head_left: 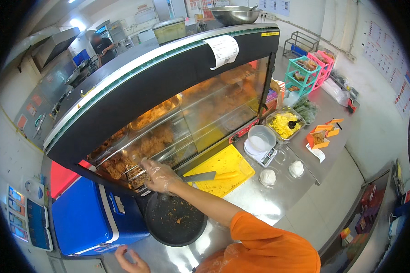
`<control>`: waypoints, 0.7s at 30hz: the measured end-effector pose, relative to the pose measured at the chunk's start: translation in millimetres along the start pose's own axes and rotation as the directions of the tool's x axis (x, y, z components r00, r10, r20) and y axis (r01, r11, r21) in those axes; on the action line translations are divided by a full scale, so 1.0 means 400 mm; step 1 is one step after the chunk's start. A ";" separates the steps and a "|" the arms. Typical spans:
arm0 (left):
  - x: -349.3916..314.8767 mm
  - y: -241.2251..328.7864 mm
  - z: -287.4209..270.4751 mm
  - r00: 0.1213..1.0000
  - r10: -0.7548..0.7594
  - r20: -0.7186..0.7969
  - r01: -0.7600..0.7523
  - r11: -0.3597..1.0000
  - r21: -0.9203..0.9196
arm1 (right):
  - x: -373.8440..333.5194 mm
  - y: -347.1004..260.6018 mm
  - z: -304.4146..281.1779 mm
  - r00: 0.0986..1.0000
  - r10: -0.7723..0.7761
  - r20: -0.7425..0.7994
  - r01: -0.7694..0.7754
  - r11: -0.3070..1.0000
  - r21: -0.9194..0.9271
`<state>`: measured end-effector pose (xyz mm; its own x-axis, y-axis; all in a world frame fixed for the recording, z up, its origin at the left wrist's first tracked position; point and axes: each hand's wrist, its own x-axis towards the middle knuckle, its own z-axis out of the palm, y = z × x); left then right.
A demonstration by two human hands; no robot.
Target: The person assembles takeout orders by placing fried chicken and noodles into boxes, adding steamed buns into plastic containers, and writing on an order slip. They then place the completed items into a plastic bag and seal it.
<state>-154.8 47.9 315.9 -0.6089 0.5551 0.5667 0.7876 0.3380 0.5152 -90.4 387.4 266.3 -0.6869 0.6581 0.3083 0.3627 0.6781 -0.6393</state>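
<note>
My right hand [161,178], in a clear plastic glove, reaches across to the lower left opening of a heated display cabinet [118,91]. Its fingers are drawn together near thin metal bars, and what they grip is hidden. Fried chicken [157,141] lies in the cabinet beside it. Under my right wrist sits a round black pan [175,223] with crumbs in it. My left hand [131,261] is bare at the lower edge, thumb and fingers apart, holding nothing. A knife [200,176] with a yellow handle lies on a yellow cutting board [234,175] with crumbs.
A blue cooler box [84,214] stands left of the pan. To the right are a kitchen scale [266,157] with a clear tub [261,138], a container of yellow food [282,125], two white wrapped balls [296,169] and orange food boxes [319,139]. Another person [101,48] stands far back left.
</note>
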 end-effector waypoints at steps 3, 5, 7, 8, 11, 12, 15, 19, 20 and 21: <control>-0.089 0.042 0.045 0.942 -0.146 0.303 0.153 0.988 0.000 | -0.062 0.060 -0.001 0.986 -0.157 0.063 0.153 0.986 0.060; -0.160 0.026 0.085 0.807 -0.242 0.539 0.328 0.942 -0.068 | -0.168 0.139 -0.033 0.994 -0.075 -0.074 0.089 0.972 0.217; -0.245 -0.003 0.175 0.702 -0.270 0.659 0.506 0.840 -0.194 | -0.320 0.220 -0.065 0.989 0.093 -0.112 -0.058 0.956 0.288; -0.307 -0.010 0.213 0.617 -0.363 0.698 0.637 0.752 -0.171 | -0.425 0.260 -0.080 0.966 0.161 -0.204 -0.108 0.963 0.248; -0.422 -0.058 0.345 0.270 -0.387 0.882 0.896 0.436 -0.083 | -0.799 0.356 -0.117 0.834 0.446 -0.326 -0.441 0.893 0.092; -0.449 -0.066 0.387 0.220 -0.331 0.918 0.904 0.423 -0.064 | -0.931 0.365 -0.123 0.704 0.625 -0.337 -0.551 0.781 0.294; -0.510 -0.042 0.530 0.041 -0.363 0.931 0.918 0.382 0.108 | -1.273 0.327 -0.134 0.519 0.743 -0.422 -0.725 0.644 0.243; -0.558 0.012 0.683 0.130 -0.326 0.936 0.846 0.529 0.067 | -1.531 0.185 -0.134 0.223 0.903 -0.368 -0.802 0.384 0.458; -0.575 0.025 0.710 0.110 -0.311 0.944 0.842 0.534 0.078 | -1.563 0.157 -0.137 0.170 0.929 -0.330 -0.811 0.322 0.489; -0.605 0.037 0.717 0.164 -0.282 0.945 0.871 0.492 -0.004 | -1.582 0.135 -0.135 0.055 0.965 -0.256 -0.820 0.190 0.540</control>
<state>31.3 136.6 1.8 -0.2325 0.7140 -0.6603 -0.1434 0.6464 0.7494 397.9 25.4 74.8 0.4735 0.7743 -0.4198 0.2921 -0.5877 -0.7545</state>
